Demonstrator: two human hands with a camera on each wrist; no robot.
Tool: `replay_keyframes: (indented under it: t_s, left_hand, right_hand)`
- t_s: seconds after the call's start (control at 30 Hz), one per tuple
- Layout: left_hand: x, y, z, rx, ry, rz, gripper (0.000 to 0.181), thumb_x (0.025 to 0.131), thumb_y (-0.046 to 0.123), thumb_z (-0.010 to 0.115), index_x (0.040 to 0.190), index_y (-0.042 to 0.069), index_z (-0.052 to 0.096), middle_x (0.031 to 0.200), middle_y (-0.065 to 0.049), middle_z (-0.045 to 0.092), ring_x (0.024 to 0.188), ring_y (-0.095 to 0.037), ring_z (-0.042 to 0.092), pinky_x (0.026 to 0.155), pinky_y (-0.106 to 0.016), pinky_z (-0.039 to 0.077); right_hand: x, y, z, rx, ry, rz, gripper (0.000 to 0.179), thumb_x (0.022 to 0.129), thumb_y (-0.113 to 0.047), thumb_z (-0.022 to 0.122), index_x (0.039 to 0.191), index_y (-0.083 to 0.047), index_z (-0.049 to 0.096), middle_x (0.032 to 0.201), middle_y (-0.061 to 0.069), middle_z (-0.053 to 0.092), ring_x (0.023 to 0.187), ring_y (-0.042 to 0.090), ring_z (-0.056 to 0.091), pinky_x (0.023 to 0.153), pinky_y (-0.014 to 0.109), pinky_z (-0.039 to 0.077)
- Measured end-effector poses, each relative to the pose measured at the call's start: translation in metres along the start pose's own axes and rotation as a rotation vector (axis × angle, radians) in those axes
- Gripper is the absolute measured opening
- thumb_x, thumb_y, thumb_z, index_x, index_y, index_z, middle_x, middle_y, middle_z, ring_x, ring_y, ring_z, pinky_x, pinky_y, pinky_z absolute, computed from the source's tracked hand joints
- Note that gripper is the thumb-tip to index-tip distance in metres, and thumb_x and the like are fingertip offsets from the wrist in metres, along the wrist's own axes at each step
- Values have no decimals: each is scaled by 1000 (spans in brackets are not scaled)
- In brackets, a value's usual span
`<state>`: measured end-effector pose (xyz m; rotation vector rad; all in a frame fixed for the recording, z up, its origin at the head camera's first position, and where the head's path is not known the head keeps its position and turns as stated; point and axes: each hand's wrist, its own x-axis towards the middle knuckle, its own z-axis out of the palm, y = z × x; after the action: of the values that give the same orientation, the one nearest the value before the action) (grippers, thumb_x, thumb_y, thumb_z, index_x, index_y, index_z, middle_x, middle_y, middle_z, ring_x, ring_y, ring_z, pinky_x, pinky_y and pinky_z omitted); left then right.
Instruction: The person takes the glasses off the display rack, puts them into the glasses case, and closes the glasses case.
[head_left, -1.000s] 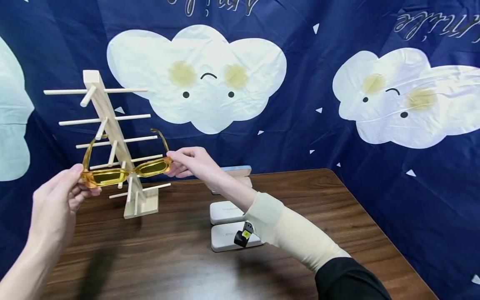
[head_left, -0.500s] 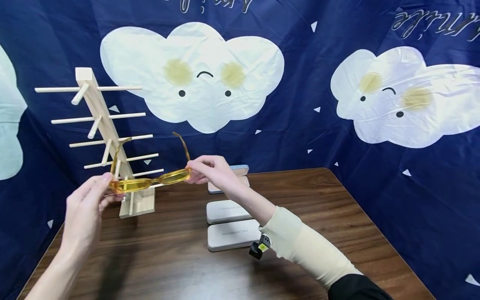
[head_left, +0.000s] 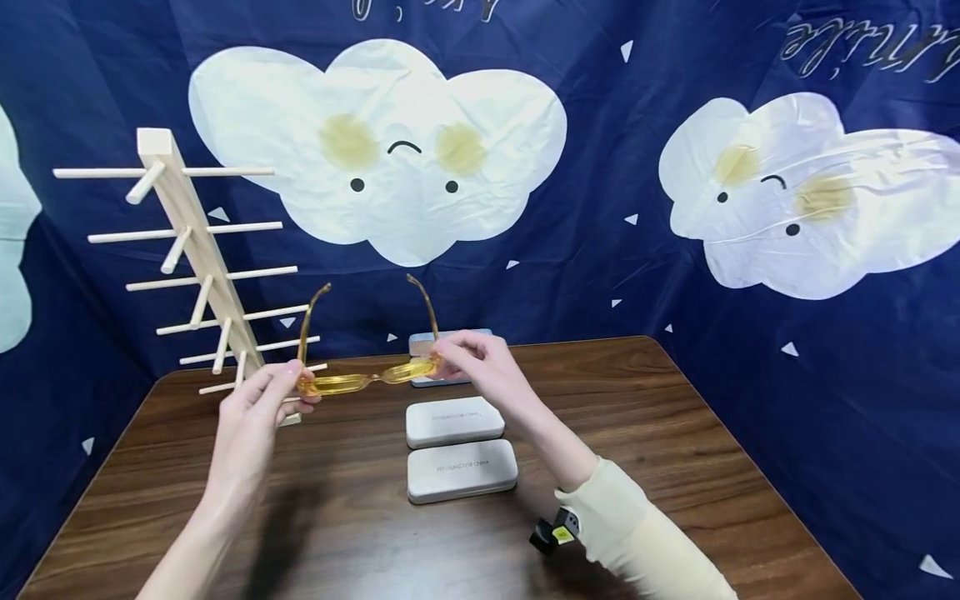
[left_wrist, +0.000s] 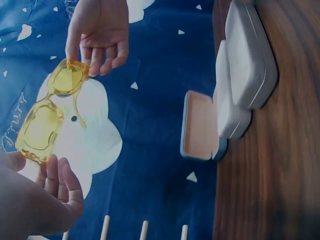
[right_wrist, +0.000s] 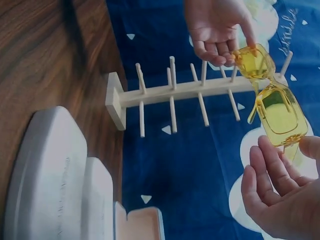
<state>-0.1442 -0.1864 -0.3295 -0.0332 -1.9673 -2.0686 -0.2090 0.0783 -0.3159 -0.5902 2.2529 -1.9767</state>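
Yellow see-through sunglasses [head_left: 341, 384] are held up over the table with both temples unfolded and pointing away from me. My left hand [head_left: 253, 417] pinches the frame's left corner between thumb and fingers. At the opposite corner, my right hand [head_left: 483, 371] pinches the frame by its hinge. The left wrist view shows the sunglasses [left_wrist: 42, 125] stretched between both hands, each lens uncovered. In the right wrist view the thumb and fingertips of my right hand [right_wrist: 285, 190] meet at the edge of the frame.
A wooden peg stand [head_left: 198, 242] rises at the table's left back. Two closed white glasses cases [head_left: 461, 471] lie on the wooden table [head_left: 622, 433], one behind the other. Behind them an opened case [left_wrist: 199, 125] with a pink lining stands near the blue cloth backdrop.
Both hands have carried the sunglasses rightward, away from in front of the peg stand. The sunglasses have tipped so the lenses look narrower. The view has shifted slightly right.
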Motion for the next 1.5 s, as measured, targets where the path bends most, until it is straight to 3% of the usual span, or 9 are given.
replay_keyframes:
  t_s: [0.17,0.37,0.53,0.83,1.07,1.27,1.5]
  left_hand:
    - [-2,-4,12,85,-6,-11,28,94,33,57,100,7,66,92,7,68,76,-7,64,71,-19,53]
    - [-6,-13,30,176,13,-39,36,95,38,54,105,5,65,90,10,68,77,-8,64,73,-20,51]
    - [-13,-24,43,242,19,-70,39,95,42,52,109,7,65,91,15,67,83,-6,63,76,-21,51]
    - [-21,-42,57,333,46,-63,35,94,46,52,107,17,67,89,-2,70,83,-5,65,77,-19,51]
    - [-29,-51,65,434,61,-70,32,94,49,50,106,25,67,91,1,72,82,2,63,78,-16,44]
    - [-34,-58,71,435,53,-73,33,92,51,51,106,27,67,90,3,72,82,-1,63,76,-19,44]
    - [-38,-66,76,385,1,-62,29,89,47,59,109,27,66,96,4,69,87,-7,62,79,-18,46]
  right_hand:
    - [-14,10,-10,6,52,-5,31,93,-31,59,105,-3,66,95,11,68,87,28,69,84,38,55]
    - [-29,22,-18,24,116,-5,35,92,-33,60,106,-1,65,100,11,70,86,31,69,82,37,56]
    - [-39,31,-24,-11,175,12,30,92,-31,61,103,-4,67,101,8,70,81,20,69,79,33,56]
    - [-52,47,-30,-25,239,14,35,92,-28,61,104,5,64,97,16,70,79,14,70,77,32,57]
    - [-58,59,-33,-47,295,36,28,91,-26,62,100,-1,67,92,14,71,76,13,70,75,36,57]
    - [-64,66,-39,-29,305,39,27,91,-24,62,101,1,66,97,13,71,74,12,70,73,31,57]
    - [-69,74,-45,-42,315,54,25,92,-24,61,100,-1,67,98,16,69,76,16,70,76,35,57]
